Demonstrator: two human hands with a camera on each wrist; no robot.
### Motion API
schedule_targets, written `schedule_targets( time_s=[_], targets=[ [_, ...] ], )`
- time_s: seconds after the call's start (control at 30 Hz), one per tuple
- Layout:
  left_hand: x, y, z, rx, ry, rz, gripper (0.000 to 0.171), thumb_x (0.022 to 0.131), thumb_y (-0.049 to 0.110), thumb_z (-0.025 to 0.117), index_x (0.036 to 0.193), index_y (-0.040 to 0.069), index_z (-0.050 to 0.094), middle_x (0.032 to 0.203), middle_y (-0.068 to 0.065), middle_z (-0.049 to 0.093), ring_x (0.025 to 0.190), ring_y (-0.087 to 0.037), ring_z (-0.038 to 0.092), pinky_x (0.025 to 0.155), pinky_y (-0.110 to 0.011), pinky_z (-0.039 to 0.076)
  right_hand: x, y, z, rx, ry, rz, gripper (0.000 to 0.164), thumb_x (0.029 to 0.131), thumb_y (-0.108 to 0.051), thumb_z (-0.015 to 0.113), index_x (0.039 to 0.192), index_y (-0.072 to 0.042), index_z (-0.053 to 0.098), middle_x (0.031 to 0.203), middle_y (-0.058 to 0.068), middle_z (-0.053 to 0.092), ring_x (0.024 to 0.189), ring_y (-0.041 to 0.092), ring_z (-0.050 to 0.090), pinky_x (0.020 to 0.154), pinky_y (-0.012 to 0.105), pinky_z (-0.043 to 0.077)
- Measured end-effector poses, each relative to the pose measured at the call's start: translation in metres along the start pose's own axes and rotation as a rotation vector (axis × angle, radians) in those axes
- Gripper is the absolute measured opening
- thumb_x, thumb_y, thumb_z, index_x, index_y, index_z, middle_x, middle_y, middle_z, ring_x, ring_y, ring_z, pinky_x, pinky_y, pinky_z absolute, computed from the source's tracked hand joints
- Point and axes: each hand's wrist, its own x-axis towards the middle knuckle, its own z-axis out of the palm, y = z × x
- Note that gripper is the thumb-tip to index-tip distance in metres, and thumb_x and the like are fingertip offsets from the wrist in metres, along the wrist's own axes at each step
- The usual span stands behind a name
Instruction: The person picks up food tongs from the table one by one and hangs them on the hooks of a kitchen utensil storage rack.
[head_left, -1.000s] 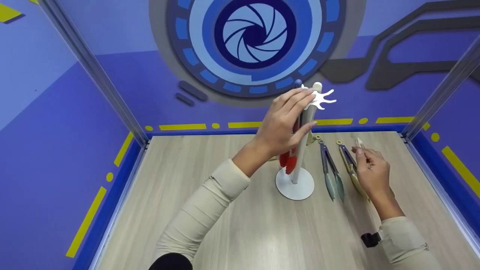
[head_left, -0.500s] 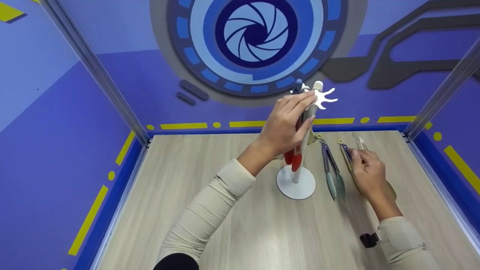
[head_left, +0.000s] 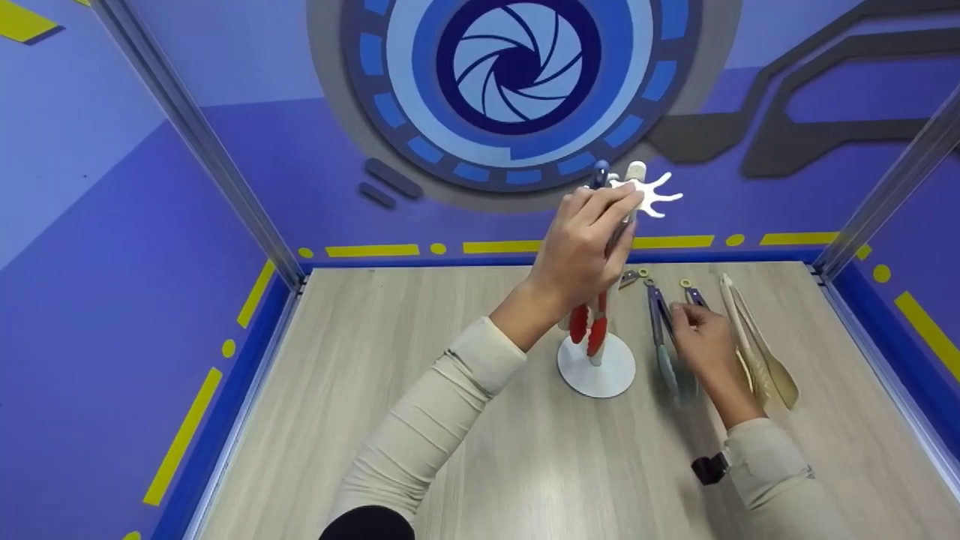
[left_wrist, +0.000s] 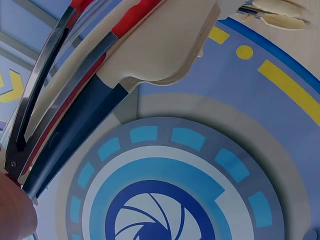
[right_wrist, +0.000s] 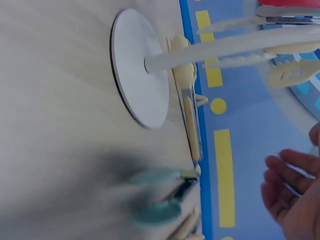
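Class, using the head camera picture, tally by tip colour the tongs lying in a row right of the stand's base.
Teal-tipped tongs: 1
Cream tongs: 1
Purple-handled tongs, tips covered by the right hand: 1
Total: 3

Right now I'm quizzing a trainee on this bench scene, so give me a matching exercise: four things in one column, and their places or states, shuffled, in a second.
Things:
1. red-tipped metal tongs
2. teal-tipped metal tongs
3. beige-tipped tongs
4. white round-based hanging stand

Places or states:
A. lying on the wooden table, farthest right
B. standing upright on the table
C. hanging down beside the stand's pole, under the left hand
D. lying flat on the table, just left of the right hand

Pairs: 1-C, 2-D, 3-A, 4-B
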Motion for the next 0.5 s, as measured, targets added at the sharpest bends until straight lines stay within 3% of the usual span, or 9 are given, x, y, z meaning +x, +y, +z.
schedule_targets(
  time_s=[0.13, 0.33, 0.5],
  targets=[
    [0.002, 0.003, 0.005, 0.015, 0.040, 0.003, 0.035, 0.109, 0.026, 0.059, 0.138, 0.012, 0.071, 0.139, -0.003, 0.072, 0.114, -0.018, 0.060, 0.103, -0.026, 0.049, 0.005, 0.000, 0.020, -0.049, -0.081, 0.030, 0.039, 0.107, -0.035, 0.060, 0.116, -0.003, 0.080, 0.098, 0.019, 0.078, 0.078, 0.018, 0.064, 0.071, 0.028, 0.048],
    [0.001, 0.006, 0.012, 0.034, 0.102, 0.013, 0.033, 0.108, 0.022, 0.059, 0.134, 0.011, 0.073, 0.136, -0.003, 0.074, 0.112, -0.019, 0.061, 0.099, -0.026, 0.049, 0.015, 0.002, 0.054, -0.089, -0.180, 0.030, 0.049, 0.108, -0.037, 0.055, 0.137, 0.001, 0.069, 0.116, 0.025, 0.077, 0.106, 0.041, 0.073, 0.095, 0.055, 0.055],
    [0.000, 0.006, 0.015, 0.046, 0.136, 0.016, 0.032, 0.107, 0.021, 0.059, 0.133, 0.011, 0.074, 0.135, -0.003, 0.075, 0.111, -0.019, 0.061, 0.098, -0.027, 0.049, 0.029, -0.003, 0.075, -0.032, -0.309, 0.182, 0.052, 0.109, -0.036, 0.047, 0.140, 0.002, 0.065, 0.133, 0.027, 0.070, 0.118, 0.039, 0.067, 0.101, 0.053, 0.054]
  ],
)
